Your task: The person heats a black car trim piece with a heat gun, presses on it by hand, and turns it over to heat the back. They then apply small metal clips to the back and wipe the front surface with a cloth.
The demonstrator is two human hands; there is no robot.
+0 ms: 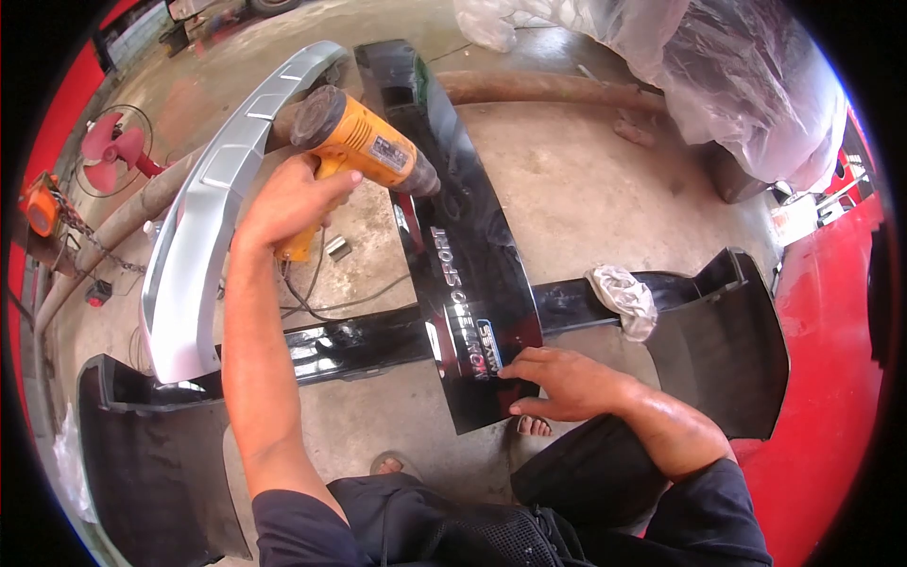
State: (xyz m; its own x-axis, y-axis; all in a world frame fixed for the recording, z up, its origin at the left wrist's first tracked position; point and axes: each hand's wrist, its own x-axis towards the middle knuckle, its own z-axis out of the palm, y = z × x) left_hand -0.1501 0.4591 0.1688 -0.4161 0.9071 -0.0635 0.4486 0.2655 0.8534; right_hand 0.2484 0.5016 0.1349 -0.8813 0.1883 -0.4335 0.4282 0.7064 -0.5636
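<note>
Head view: left hand [300,200] grips the heat gun [370,142] over the black panel [484,241] at centre, judged a warming step; right hand [570,383], unclenched, apparently touches the panel's near right edge; next move calls for steady nozzle [425,179] clearance.

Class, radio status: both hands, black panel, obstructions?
Left hand grips heat gun, nozzle over black panel. Right hand at panel's lettered end. White cloth off right, nothing obstructing.
</note>
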